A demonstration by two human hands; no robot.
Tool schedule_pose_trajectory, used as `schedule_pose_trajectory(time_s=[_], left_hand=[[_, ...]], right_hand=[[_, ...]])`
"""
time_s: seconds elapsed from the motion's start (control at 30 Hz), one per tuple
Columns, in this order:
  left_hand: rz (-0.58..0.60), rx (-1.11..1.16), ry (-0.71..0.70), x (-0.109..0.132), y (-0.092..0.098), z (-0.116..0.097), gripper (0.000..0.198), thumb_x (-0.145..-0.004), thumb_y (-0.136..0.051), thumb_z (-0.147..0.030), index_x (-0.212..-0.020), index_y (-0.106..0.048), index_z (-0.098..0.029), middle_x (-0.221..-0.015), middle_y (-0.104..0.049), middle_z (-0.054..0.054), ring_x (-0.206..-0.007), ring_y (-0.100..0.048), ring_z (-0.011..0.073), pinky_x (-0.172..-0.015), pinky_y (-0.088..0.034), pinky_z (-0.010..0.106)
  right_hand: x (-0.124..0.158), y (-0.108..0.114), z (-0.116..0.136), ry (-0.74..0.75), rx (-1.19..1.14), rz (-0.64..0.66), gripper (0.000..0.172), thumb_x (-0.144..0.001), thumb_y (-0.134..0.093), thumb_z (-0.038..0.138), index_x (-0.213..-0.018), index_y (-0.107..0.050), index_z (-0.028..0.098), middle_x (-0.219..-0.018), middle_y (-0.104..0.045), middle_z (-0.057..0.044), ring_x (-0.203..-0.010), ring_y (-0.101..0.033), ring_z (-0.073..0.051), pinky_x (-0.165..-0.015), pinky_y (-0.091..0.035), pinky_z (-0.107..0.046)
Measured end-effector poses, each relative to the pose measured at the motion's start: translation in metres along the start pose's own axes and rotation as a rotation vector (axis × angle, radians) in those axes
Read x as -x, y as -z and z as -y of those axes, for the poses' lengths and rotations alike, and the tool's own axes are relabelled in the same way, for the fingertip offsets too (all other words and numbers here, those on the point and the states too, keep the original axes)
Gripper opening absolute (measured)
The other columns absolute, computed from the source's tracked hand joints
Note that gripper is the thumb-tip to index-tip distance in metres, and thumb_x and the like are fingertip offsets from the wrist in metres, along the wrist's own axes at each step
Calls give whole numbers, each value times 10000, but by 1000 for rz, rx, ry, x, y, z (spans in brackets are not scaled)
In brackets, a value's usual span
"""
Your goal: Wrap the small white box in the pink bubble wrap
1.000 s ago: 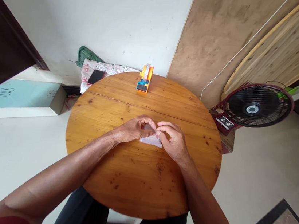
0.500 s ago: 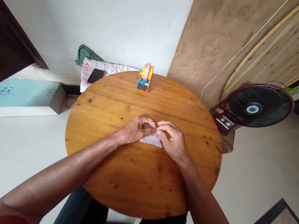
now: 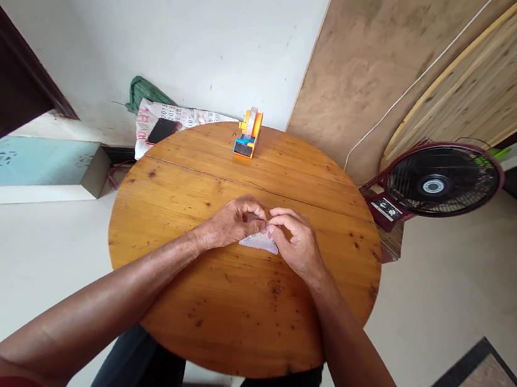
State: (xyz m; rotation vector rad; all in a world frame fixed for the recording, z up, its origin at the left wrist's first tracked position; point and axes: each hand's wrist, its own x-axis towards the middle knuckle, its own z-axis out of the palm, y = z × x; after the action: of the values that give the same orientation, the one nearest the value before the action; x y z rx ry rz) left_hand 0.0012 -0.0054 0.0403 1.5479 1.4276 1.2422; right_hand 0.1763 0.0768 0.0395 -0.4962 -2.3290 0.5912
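Near the middle of the round wooden table (image 3: 234, 304), a small whitish, translucent bag-like piece (image 3: 260, 242) lies under my fingers, its lower edge spread toward me. My left hand (image 3: 238, 221) pinches its upper end between thumb and forefinger. From the other side, my right hand (image 3: 297, 240) pinches at the same spot, thumb and forefinger meeting the left fingertips. The fingers hide the upper end, so its exact shape there cannot be made out.
An orange and blue tape dispenser (image 3: 248, 134) stands at the table's far edge. Beyond the far left edge, a dark phone (image 3: 162, 132) rests on a printed white sack (image 3: 147, 117). A floor fan (image 3: 433, 185) stands to the right, close to the table.
The whole view has shifted slightly, with the scene a little further left. Both hands keep the same pinch on the whitish piece.
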Motion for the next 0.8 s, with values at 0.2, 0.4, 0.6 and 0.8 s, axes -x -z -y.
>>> schedule_pose_trajectory(time_s=[0.2, 0.4, 0.6, 0.8], left_hand=[[-21, 31, 26, 0, -1, 2, 112, -785, -668, -272, -773, -692, -164, -1005, -637, 61, -873, -583, 162, -713, -446, 268], [-17, 31, 10, -1, -1, 3, 109, -777, -657, -270, -772, -681, -164, -973, -640, 58, -854, -583, 158, -713, -449, 269], [-15, 7, 19, 0, 0, 1, 116, -770, -672, -282, -768, -686, -167, -976, -641, 53, -887, -584, 165, -728, -442, 265], [53, 91, 117, 0, 0, 6, 163, -776, -673, -279, -890, -621, -176, -859, -619, 3, -723, -538, 113, -616, -399, 228]], right_hand=[[0, 2, 2, 10, 8, 7, 138, -841, -587, 148, -771, -675, 228, -1019, -708, -45, -933, -663, -196, -860, -484, -359], [-1, 0, 2, 32, 34, 2, 63, -803, -639, 173, -804, -668, 229, -1027, -721, -52, -956, -672, -210, -872, -480, -376], [0, -5, 0, 79, 62, -38, 110, -826, -599, 152, -800, -668, 234, -992, -742, -41, -920, -683, -199, -865, -473, -373], [-1, -3, 2, 83, 88, -19, 173, -841, -559, 131, -785, -676, 247, -1005, -741, -21, -912, -676, -185, -872, -460, -365]])
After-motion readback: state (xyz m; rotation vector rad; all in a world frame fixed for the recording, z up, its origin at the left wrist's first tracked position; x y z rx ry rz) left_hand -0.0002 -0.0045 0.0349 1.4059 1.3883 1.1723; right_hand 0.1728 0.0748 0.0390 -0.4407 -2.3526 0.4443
